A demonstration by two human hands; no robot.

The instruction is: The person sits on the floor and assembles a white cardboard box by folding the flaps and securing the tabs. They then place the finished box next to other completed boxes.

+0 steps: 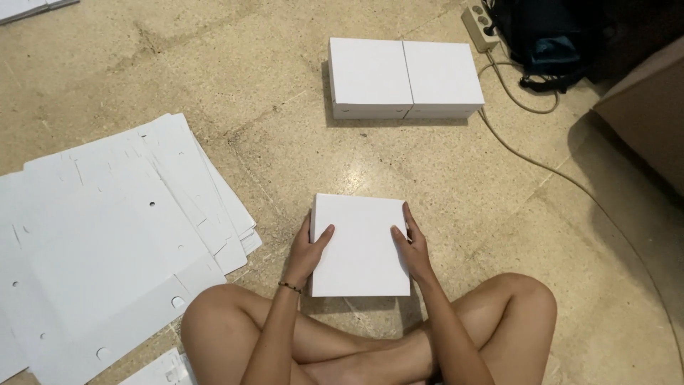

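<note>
At far left a fanned pile of flat white card blanks (107, 242), punched with small round holes and slots, lies on the speckled stone floor (271, 107). Between the person's crossed legs, the left hand (308, 253), a thin bracelet at its wrist, lies flat along the left edge of a smooth white square box (360, 246), thumb on top, while the right hand (411, 246) clasps the right edge likewise, so both grips hold the box on the floor. Farther off rest two finished white boxes (405, 78) touching side by side, with a beige power strip (479, 27) and its cord (541, 167) trailing right.
</note>
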